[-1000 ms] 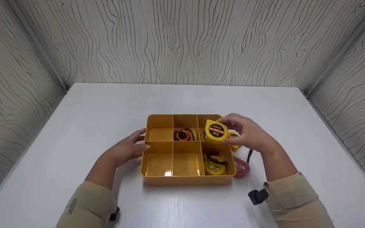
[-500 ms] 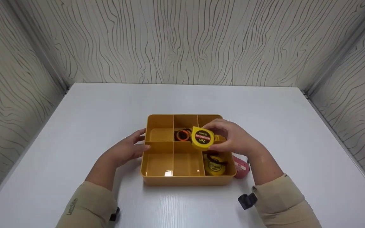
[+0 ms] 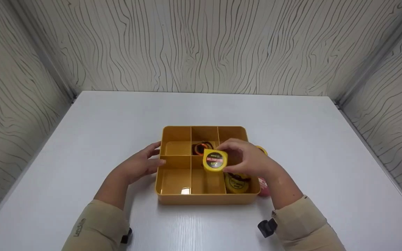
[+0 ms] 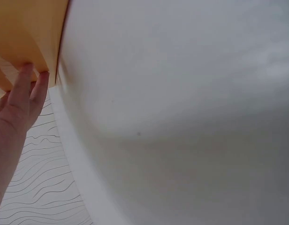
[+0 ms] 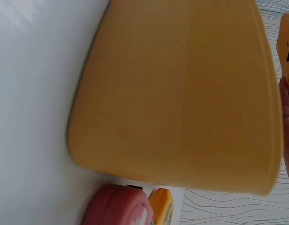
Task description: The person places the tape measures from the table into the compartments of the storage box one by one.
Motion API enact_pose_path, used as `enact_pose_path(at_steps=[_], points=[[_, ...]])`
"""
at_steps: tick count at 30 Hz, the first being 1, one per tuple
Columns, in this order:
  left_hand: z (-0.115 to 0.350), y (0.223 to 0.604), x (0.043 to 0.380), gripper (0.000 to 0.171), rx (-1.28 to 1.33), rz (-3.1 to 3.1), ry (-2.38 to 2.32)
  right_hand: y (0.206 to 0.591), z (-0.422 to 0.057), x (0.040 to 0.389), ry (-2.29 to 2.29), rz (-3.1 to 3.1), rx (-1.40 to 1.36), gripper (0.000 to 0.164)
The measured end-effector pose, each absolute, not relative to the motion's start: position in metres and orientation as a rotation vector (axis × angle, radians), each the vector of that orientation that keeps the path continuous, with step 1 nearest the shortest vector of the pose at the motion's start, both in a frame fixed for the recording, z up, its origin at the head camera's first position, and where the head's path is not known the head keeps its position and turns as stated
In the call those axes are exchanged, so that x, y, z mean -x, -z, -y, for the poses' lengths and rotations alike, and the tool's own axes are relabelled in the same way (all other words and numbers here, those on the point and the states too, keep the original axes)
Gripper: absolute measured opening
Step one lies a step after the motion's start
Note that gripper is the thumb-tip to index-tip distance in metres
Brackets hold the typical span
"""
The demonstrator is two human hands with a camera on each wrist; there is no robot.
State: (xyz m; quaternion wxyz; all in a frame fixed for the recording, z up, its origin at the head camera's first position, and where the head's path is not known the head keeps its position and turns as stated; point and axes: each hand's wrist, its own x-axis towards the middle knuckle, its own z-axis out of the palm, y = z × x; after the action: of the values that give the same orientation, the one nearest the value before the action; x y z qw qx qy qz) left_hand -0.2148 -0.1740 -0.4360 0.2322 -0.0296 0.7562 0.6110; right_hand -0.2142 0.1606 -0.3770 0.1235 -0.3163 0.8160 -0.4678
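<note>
My right hand (image 3: 246, 157) pinches a yellow tape measure (image 3: 215, 160) by its right side, over the front middle compartment of a mustard-yellow divided box (image 3: 208, 199). Its round dark label faces up. My left hand (image 3: 140, 164) rests at the box's left wall, thumb tip at the rim; in the left wrist view, its straight fingers (image 4: 23, 86) touch the outer wall. An orange-and-black tape measure (image 3: 201, 149) lies in the back middle compartment. Another yellow tape measure (image 3: 237, 183), with a black strap, lies in the front right one, partly hidden by my right hand.
Right of the box, a red tape measure (image 3: 264, 188) and a yellow one (image 3: 262, 150) lie on the white table (image 3: 194, 226), partly hidden by my right arm. Wood-patterned panels (image 3: 201, 45) stand behind and at both sides.
My right hand has carried the yellow tape measure left and toward me, from above the back right compartment to over the front middle one. The left hand and the box have stayed put.
</note>
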Motion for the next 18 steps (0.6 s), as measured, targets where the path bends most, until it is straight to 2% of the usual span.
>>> enact_pose_path(at_steps=[4,18], points=[[0.174,0.436,0.215,0.081,0.085,-2.092,-1.662,0.387,-0.159,0.213,1.312,-2.39,0.94,0.03],[0.174,0.435,0.215,0.078,0.092,-2.092,-1.641,0.391,-0.162,0.213,1.193,-2.399,0.889,0.043]])
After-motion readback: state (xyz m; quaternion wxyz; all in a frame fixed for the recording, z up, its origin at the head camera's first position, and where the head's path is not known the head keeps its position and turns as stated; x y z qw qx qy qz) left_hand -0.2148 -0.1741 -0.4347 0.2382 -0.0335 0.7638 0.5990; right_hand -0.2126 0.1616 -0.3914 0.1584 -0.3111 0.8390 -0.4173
